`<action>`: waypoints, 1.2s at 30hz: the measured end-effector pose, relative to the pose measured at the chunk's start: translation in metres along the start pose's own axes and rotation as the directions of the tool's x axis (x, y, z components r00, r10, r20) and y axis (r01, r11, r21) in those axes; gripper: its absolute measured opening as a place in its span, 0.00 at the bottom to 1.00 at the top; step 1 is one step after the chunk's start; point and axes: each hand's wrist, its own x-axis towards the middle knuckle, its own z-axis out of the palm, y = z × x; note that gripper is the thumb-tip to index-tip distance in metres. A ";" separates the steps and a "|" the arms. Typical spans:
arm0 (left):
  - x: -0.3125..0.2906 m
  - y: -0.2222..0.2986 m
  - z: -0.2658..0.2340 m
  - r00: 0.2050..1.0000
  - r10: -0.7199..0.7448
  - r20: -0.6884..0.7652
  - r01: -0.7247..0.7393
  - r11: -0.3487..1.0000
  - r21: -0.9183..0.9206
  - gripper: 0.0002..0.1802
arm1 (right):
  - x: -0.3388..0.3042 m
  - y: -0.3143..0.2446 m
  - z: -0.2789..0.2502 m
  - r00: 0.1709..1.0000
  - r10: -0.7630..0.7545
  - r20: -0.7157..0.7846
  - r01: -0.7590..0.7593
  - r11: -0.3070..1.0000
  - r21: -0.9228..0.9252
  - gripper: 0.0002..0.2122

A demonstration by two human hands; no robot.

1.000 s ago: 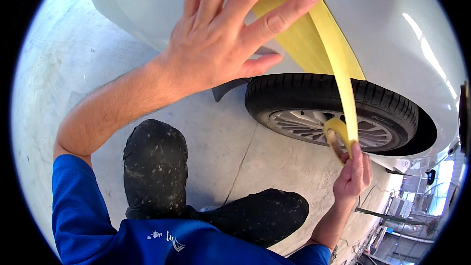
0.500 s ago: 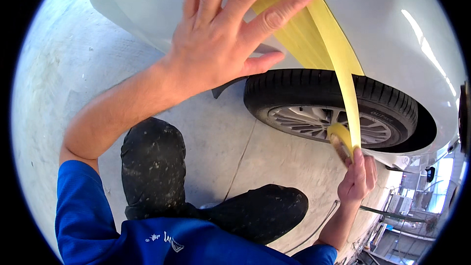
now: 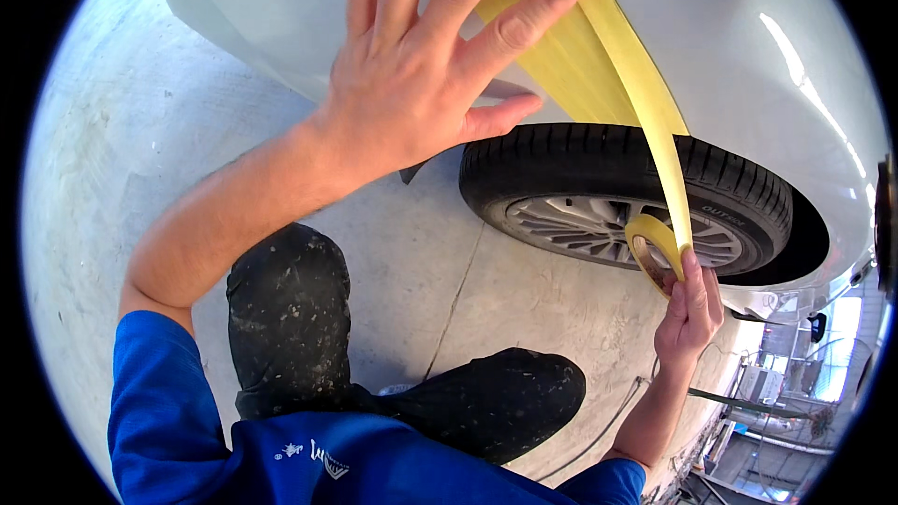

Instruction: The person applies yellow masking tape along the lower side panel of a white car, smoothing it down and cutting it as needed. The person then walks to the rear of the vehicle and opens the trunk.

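My right hand (image 3: 690, 313) grips a roll of yellow masking tape (image 3: 640, 228) in front of the wheel. From the roll a taut strip of tape (image 3: 670, 168) runs up across the tire to the car body. Several overlapping yellow bands (image 3: 580, 75) cover the panel above the wheel arch. My left hand (image 3: 412, 65) is spread with fingers apart over the left part of these bands; its index finger lies at the strip's upper part. Whether the palm touches the panel I cannot tell.
The car's pale body panel (image 3: 748, 84) curves over the black tire (image 3: 561, 164) with its silver spoked rim (image 3: 580, 224). My knees in dark, spotted trousers (image 3: 290, 318) are bent above the concrete floor (image 3: 412, 252). A thin cable (image 3: 608, 425) lies at the lower right, near shelving and equipment (image 3: 767, 383).
My right hand has moved slightly up with the tape roll, which has turned so its ring shows more clearly. My left hand stays nearly in place, spread over the tape.
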 end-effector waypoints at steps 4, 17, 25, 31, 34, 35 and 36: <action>-0.003 -0.003 -0.001 1.000 -0.009 -0.002 0.009 1.000 -0.009 0.30 | -0.002 -0.003 -0.001 0.999 0.032 -0.003 -0.032 0.998 0.048 0.16; 0.001 -0.058 -0.027 0.995 0.094 0.046 -0.097 0.993 0.071 0.30 | 0.006 0.006 -0.006 1.000 0.009 0.029 -0.008 1.000 -0.029 0.17; -0.004 -0.107 -0.023 0.989 0.147 -0.007 -0.145 0.980 0.138 0.29 | 0.008 0.004 -0.002 0.999 0.039 0.004 -0.039 0.998 -0.045 0.21; 0.002 -0.092 -0.007 0.961 0.228 -0.154 -0.225 0.974 0.033 0.28 | 0.006 0.002 -0.003 0.998 0.018 0.055 -0.014 0.996 -0.083 0.24; 0.004 -0.090 -0.005 0.956 0.237 -0.172 -0.239 0.971 0.012 0.27 | 0.005 -0.006 -0.008 0.999 -0.024 0.030 0.027 0.995 -0.097 0.25; 0.003 -0.090 -0.002 0.955 0.236 -0.180 -0.240 0.971 0.000 0.27 | 0.004 -0.009 -0.009 0.999 -0.036 0.029 0.039 0.994 -0.100 0.25; 0.004 -0.089 0.001 0.946 0.253 -0.202 -0.258 0.966 -0.001 0.27 | 0.005 -0.007 -0.011 0.998 -0.051 0.037 0.055 0.994 -0.099 0.26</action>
